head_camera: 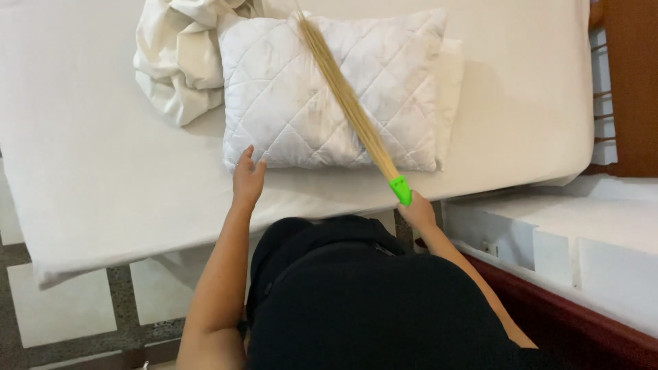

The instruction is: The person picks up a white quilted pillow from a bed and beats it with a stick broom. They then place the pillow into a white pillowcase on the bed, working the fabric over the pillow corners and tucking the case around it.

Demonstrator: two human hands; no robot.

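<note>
A: Right hand (417, 212) clamped on broom (349, 103) handle, bristles across pillow (336, 92) on bed (103, 171).
B: Left hand (247, 179)?
A: Open, fingers apart, touching pillow's corner. Best pin that corner, sweep lightly outward.

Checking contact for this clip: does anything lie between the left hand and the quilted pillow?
Nothing: in the head view the left hand rests on the white sheet with its fingertips at the quilted pillow's near-left corner; whether they touch it is unclear.
</note>
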